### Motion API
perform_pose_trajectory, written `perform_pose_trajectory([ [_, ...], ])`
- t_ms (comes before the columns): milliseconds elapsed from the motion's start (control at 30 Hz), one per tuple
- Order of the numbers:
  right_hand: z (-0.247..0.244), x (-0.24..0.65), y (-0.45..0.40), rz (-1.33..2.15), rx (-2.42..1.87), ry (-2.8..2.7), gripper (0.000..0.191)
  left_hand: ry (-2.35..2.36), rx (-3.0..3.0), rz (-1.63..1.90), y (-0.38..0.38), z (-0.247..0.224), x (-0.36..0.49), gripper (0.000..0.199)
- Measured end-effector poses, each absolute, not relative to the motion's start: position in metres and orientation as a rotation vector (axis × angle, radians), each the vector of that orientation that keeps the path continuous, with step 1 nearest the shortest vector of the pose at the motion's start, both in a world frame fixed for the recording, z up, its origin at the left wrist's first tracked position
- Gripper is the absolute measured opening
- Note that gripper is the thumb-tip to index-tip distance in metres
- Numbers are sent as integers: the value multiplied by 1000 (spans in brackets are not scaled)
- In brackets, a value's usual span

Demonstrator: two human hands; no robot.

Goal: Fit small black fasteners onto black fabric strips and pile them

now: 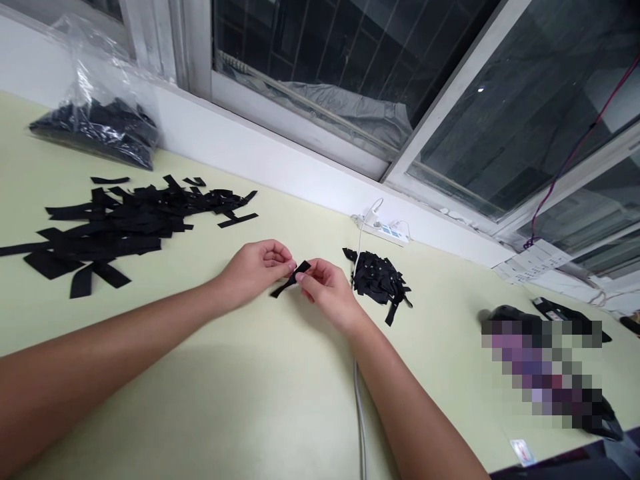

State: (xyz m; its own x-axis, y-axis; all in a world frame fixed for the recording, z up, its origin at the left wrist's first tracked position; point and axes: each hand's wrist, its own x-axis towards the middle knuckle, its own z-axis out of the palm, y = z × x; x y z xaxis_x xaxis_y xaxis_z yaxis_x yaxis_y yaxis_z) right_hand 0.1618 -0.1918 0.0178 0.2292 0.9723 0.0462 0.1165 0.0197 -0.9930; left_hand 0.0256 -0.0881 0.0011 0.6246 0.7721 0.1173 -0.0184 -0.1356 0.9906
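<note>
Both of my hands meet over the table around one short black fabric strip (286, 285). My right hand (330, 293) pinches the strip between thumb and fingers, and its loose end hangs down to the left. My left hand (255, 272) is closed, its thumb and fingertips pinched together at the strip's upper left edge; any small thing between those tips is too small to make out. A heap of black strips (380, 277), some with small white marks, lies just right of my right hand. Longer black strips (130, 217) are spread out on the left.
A clear plastic bag (100, 120) with black pieces in it sits at the back left. By the window wall lies a white power strip (383, 230); its cable (358, 400) crosses the table under my right arm. Black items, partly blurred out, lie right on the pale table (225, 400).
</note>
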Motion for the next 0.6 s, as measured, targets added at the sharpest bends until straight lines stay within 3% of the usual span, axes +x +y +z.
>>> perform_pose_trajectory([
  [600,-3,171,-185,780,-1412,-1175,25,625,1557,643,-85,1,23,29],
])
